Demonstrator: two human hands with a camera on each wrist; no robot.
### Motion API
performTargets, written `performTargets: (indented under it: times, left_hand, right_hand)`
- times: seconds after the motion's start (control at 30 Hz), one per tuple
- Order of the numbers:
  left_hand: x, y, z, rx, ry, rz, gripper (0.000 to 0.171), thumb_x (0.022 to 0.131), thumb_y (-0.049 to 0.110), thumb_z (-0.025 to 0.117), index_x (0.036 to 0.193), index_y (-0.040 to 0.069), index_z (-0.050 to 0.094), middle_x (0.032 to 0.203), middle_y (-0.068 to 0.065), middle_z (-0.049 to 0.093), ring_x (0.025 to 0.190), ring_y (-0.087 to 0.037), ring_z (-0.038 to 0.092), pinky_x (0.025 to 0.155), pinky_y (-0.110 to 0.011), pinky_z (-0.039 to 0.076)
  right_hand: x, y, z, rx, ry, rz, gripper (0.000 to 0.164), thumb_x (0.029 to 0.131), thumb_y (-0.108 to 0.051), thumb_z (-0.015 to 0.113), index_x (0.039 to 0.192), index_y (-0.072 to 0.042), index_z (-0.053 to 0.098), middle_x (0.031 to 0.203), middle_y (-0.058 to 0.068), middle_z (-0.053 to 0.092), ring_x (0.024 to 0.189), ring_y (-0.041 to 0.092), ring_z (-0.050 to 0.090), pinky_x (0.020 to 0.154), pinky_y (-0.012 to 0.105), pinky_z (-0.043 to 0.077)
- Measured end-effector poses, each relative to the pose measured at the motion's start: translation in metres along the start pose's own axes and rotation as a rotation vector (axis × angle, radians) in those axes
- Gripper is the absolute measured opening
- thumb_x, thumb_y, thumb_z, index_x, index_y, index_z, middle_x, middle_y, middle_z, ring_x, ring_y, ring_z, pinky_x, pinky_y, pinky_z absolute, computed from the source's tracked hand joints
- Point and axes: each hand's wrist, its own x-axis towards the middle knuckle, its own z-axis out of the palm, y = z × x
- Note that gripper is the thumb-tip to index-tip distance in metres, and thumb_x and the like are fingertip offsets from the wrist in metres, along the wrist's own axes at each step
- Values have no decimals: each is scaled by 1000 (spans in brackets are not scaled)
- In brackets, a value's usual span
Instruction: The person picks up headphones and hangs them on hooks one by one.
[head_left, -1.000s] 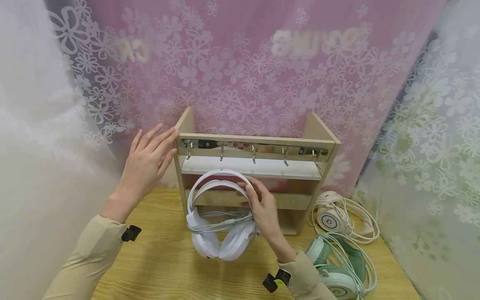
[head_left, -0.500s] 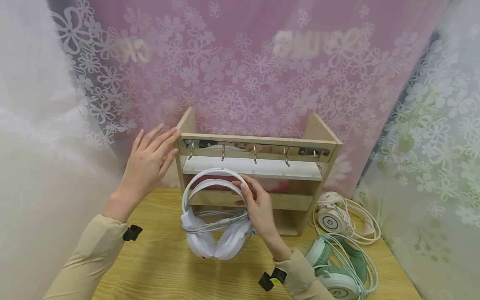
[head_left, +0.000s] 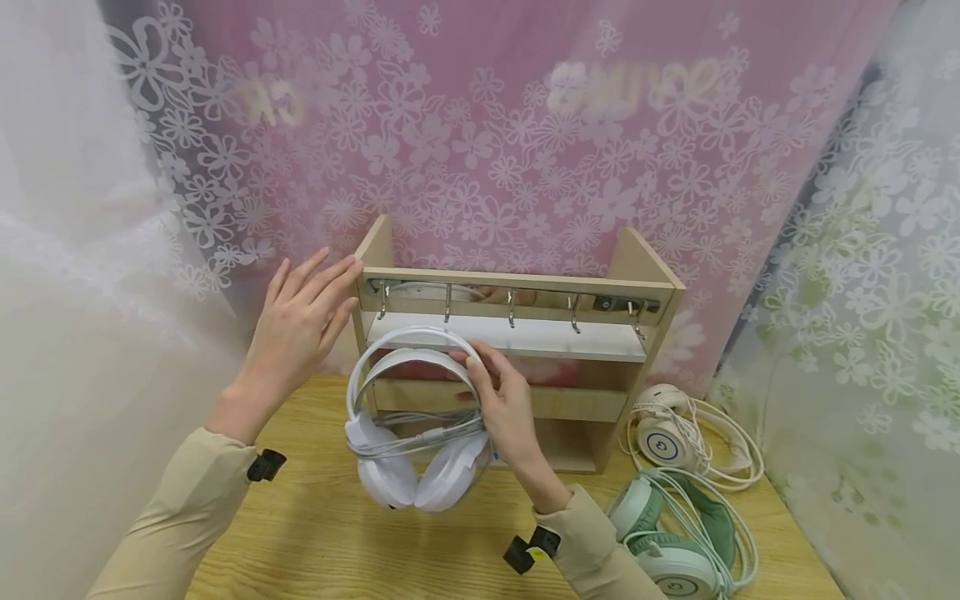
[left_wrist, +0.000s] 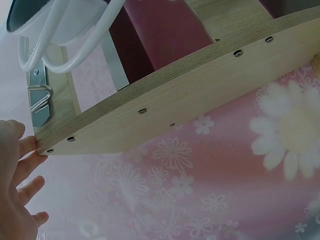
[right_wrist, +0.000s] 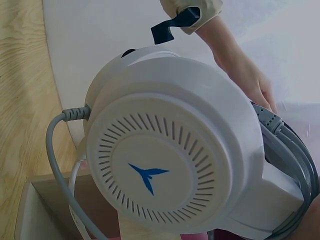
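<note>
White over-ear headphones (head_left: 416,479) with a bundled grey cable hang upright from my right hand (head_left: 510,412), which grips the right side of the headband in front of a wooden shelf unit (head_left: 498,402). In the right wrist view one ear cup (right_wrist: 165,150) with a blue emblem fills the middle. My left hand (head_left: 295,321) rests its straight fingertips against the unit's upper left corner; the left wrist view shows the fingers (left_wrist: 30,190) touching that edge. A metal rail with several hooks (head_left: 512,310) runs across the unit's top front, above the headband.
Cream headphones (head_left: 663,442) with a wound cable lie right of the unit on the wooden table (head_left: 322,533). Nearer me are green headphones (head_left: 678,567). A white shelf board (head_left: 510,335) sits behind the hooks. A pink flowered curtain (head_left: 487,133) hangs behind.
My right hand has carried the white headphones leftward and slightly up, toward the unit's left side. The left hand has stayed at the corner.
</note>
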Motion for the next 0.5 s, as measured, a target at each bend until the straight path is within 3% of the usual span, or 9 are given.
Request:
performTargets:
  times: [0.3,0.5]
  left_hand:
    - [0,0,0,-6,7,2,44,100,21,61,142,11,58,146,-10,58,145,-31,40,124,-55,15]
    - [1,0,-1,-6,12,-6,42,100,21,61,141,11,60,144,-10,60,144,-32,42,123,-57,17]
  right_hand:
    - [6,-6,7,40,-21,-10,33,107,-16,53,135,0,59,122,19,71,105,32,69,75,38,62]
    - [10,-11,12,50,-19,-17,33,106,-14,53,135,2,59,121,19,70,106,26,69,76,42,62]
